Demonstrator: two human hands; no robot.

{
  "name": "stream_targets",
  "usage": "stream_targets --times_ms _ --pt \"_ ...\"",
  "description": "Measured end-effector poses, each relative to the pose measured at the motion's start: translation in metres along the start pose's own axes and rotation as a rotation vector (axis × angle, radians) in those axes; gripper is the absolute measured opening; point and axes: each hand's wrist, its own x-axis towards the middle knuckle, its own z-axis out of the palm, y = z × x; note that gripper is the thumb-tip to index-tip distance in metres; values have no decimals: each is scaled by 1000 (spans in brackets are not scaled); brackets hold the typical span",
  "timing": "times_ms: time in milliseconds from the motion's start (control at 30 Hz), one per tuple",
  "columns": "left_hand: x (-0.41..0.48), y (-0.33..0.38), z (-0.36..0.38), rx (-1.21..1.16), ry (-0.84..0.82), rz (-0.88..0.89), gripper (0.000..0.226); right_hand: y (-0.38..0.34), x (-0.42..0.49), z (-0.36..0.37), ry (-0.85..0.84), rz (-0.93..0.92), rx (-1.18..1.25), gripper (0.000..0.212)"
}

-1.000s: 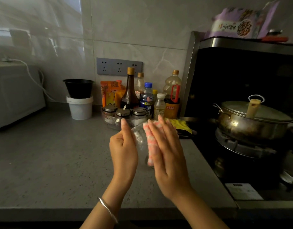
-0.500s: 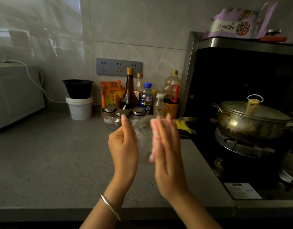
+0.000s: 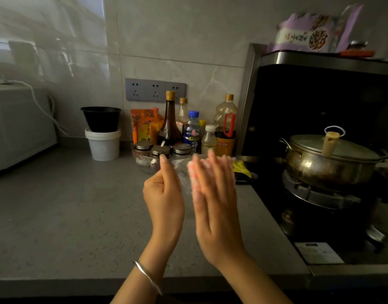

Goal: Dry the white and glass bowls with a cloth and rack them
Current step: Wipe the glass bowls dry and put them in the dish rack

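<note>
Tagger: Right hand [image 3: 217,205] slid a touch left since half a second ago, and the cloth [image 3: 194,178] went with it. Left hand [image 3: 164,200] has barely moved.

Checker: Hand states?

Tagger: Left hand grips the glass bowl [image 3: 182,172], thumb up and fingers curled. Right hand is flat with straight fingers, pressing the cloth against the bowl.

Checker: Bowl location?

Tagger: Between the two palms, held up over the surface [image 3: 68,216], in front of the spice jars [image 3: 162,150].

Checker: Anything unclear?

Tagger: Plenty. The bowl is see-through and blurred, so its rim is hard to trace and I can't tell its tilt. The cloth is pink and white, smeared, and mostly behind the right fingers. Left fingertips are hidden by the palm. Both forearms are cut off at the bottom edge. There's a silver bangle [image 3: 148,276] on the left wrist. Light is dim.

Checker: Surface and room?

Tagger: The surface is grey and speckled. At the back are the bottles [image 3: 170,126], three lidded jars and a black bowl [image 3: 101,118] stacked on a white tub [image 3: 103,145]. A white appliance [image 3: 17,128] is cut off at the left, with a cable [image 3: 42,106] running to it. A socket strip [image 3: 155,89] sits on the tiled wall. On the right, a lidded steel pot [image 3: 324,170] stands on the gas stove [image 3: 320,200]. A yellow item [image 3: 241,168] lies by the stove's edge, partly hidden by the right hand. A blurred purple bag [image 3: 313,34] sits on top of the hood [image 3: 320,60].
</note>
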Motion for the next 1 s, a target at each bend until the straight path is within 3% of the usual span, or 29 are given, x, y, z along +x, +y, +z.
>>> stream_targets --times_ms 33,100,233,300,367,467,567,667,800,900,1000 --pt "-2 0 1 -2 -14 2 58 2 5 -1 15 -62 -103 48" --pt "-2 1 0 -16 -41 -8 58 6 17 -6 5 -29 -50 47" --pt "-3 1 -3 -71 -70 -82 58 19 31 -17 29 263 571 38" --pt "-4 -2 -5 -107 -49 -155 56 26 32 -19 112 412 745 35" --pt "-3 -8 -6 -155 -28 -240 50 31 33 -23 173 557 869 50" --pt "-5 -19 -6 -201 -33 -364 44 31 33 -29 115 645 893 57" --pt "-4 -27 -9 -79 -127 -432 53 32 39 -36 59 574 726 53" --pt "6 -21 -15 19 -241 -265 56 30 44 -44 -79 414 588 54" --pt "11 -6 -11 135 -470 40 62 19 44 -42 -200 185 189 56" --pt "6 -7 -8 378 -418 248 65 15 39 -35 -186 223 340 54" --pt "4 -13 -11 393 -351 265 65 15 28 -28 -136 215 374 51"
